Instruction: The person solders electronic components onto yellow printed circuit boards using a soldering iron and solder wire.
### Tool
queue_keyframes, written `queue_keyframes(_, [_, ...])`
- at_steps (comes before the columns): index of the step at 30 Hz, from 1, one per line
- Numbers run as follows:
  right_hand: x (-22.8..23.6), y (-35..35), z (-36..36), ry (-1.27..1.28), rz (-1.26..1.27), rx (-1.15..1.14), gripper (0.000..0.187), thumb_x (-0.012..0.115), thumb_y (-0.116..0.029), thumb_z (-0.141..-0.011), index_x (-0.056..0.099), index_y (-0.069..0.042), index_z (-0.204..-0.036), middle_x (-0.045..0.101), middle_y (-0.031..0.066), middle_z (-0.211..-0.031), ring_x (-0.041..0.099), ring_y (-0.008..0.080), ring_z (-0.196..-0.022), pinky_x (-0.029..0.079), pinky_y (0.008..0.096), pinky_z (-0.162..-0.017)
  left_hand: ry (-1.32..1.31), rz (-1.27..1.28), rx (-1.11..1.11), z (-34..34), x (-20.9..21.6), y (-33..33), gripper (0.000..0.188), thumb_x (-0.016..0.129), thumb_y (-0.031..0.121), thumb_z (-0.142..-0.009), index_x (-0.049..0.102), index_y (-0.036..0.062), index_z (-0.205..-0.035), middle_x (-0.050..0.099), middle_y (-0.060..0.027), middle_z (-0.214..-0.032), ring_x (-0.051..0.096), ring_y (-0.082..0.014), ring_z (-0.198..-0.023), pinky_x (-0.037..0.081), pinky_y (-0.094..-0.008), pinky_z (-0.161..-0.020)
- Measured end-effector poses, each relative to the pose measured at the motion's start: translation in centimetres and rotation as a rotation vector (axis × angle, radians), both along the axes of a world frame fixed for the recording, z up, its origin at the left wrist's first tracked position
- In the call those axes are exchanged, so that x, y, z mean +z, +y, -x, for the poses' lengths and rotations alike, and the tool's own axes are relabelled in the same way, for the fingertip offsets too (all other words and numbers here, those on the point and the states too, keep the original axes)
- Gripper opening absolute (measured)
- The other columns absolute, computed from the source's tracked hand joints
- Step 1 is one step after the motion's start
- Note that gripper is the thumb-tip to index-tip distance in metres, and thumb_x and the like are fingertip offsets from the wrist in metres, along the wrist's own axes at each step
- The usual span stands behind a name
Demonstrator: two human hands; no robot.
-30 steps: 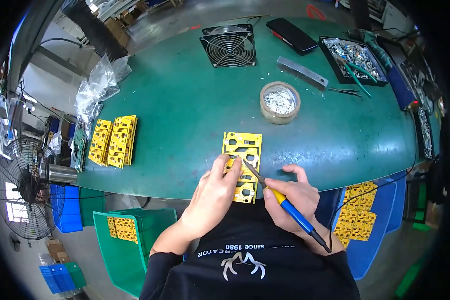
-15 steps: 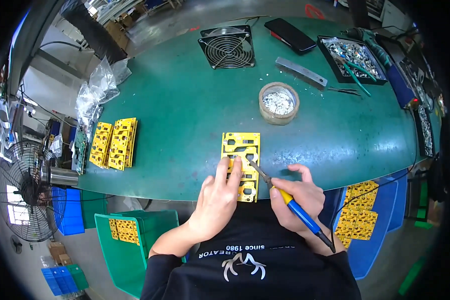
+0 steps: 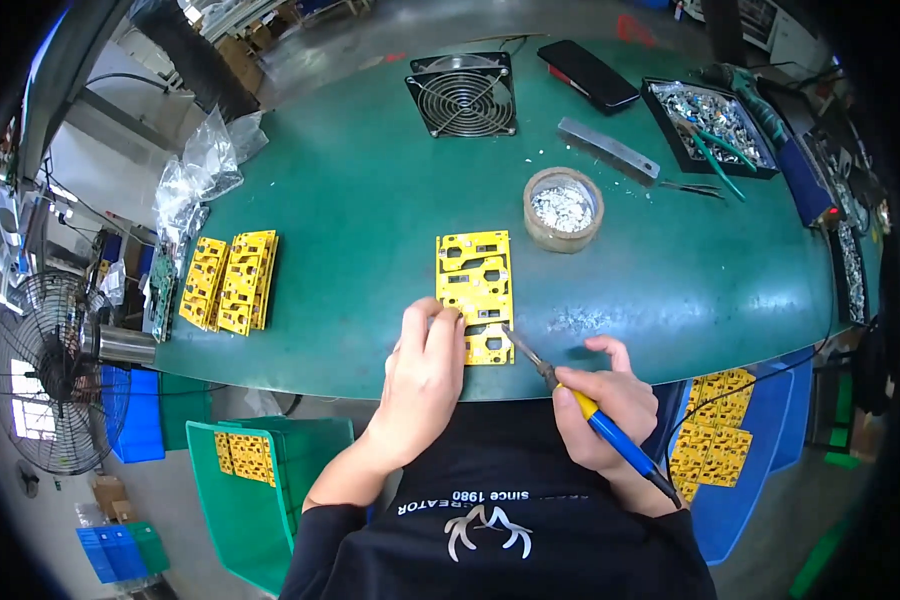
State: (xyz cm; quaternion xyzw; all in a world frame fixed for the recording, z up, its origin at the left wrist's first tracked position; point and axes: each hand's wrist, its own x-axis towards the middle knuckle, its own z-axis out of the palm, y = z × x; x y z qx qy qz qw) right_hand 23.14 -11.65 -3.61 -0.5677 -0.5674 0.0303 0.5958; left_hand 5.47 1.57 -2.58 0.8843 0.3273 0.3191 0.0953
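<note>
Green workshop bench (image 3: 350,200), near edge curved. Far side: one grilled axial fan (image 3: 465,100). Left: stacks of yellow circuit boards (image 3: 243,285), apparently set aside from my working spot.

One yellow circuit-board panel (image 3: 482,295), flat by the bench's near edge, reaching away from my hands.

One left hand (image 3: 420,375), mine: bent fingers over the panel's near left part, presumably to steady it; whether the thumb pinches it, I cannot tell.

One right hand (image 3: 625,400), mine: grip closed round a soldering iron (image 3: 615,435), pen-fashion, likely for fine aim; tip at the panel's near right edge, contact too small to judge.

One round pot (image 3: 560,240) of silvery flakes (image 3: 562,207), beyond the panel to the right, probably for easy reach.
</note>
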Motion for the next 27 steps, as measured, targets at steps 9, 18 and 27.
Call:
queue_keyframes(9, [0.0,-0.5,1.0,0.012,0.019,0.090,0.012,0.073,0.000,-0.077,0.076,0.004,-0.088,0.069,0.0091,-0.064,0.062,0.0193,-0.049,0.055,0.0546,-0.095,0.064,0.025,-0.083,2.3,0.0,-3.4,0.023,0.075,-0.002,-0.090,0.068,-0.0039,-0.112,0.064,-0.0154,-0.110,0.072,-0.0313,-0.076,0.060,-0.0394,-0.063])
queue_keyframes(18, [0.0,-0.2,1.3,-0.005,0.035,0.107,0.011,0.073,0.001,-0.077,0.076,0.003,-0.087,0.068,0.0087,-0.063,0.062,0.0192,-0.049,0.055,0.0540,-0.095,0.027,-0.118,-0.097,1.8,-1.7,-3.9,0.026,0.077,-0.005,-0.084,0.070,-0.0086,-0.108,0.067,-0.0189,-0.113,0.071,-0.0281,-0.080,0.060,-0.0352,-0.070])
queue_keyframes(27, [0.1,-0.2,1.3,-0.011,0.061,0.110,0.012,0.073,0.001,-0.077,0.077,0.002,-0.089,0.069,0.0085,-0.064,0.062,0.0189,-0.048,0.055,0.0539,-0.095,0.019,-0.176,-0.075,1.4,-2.2,-3.9,0.030,0.080,-0.004,-0.083,0.073,-0.0037,-0.113,0.068,-0.0141,-0.116,0.072,-0.0246,-0.082,0.060,-0.0338,-0.071])
